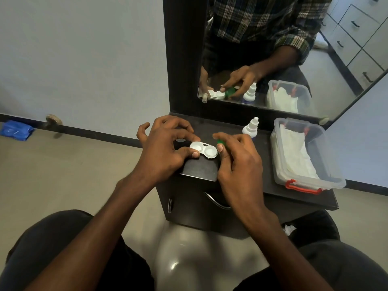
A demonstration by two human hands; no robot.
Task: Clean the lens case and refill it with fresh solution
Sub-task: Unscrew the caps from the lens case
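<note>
The case [203, 149] is white plastic, smooth with a soft sheen, and the green cap [220, 141] looks like glossy plastic. The bottle [251, 127] is white plastic too, matt. The box [308, 156] is clear, slightly frosted plastic with red plastic clasps, and the tissue [294, 152] inside is soft, crumpled white paper. The top [199, 168] is dark wood-look laminate, matt with a faint grain. The mirror [273, 49] is glossy glass. The floor [63, 175] is polished tile, shiny.
</note>
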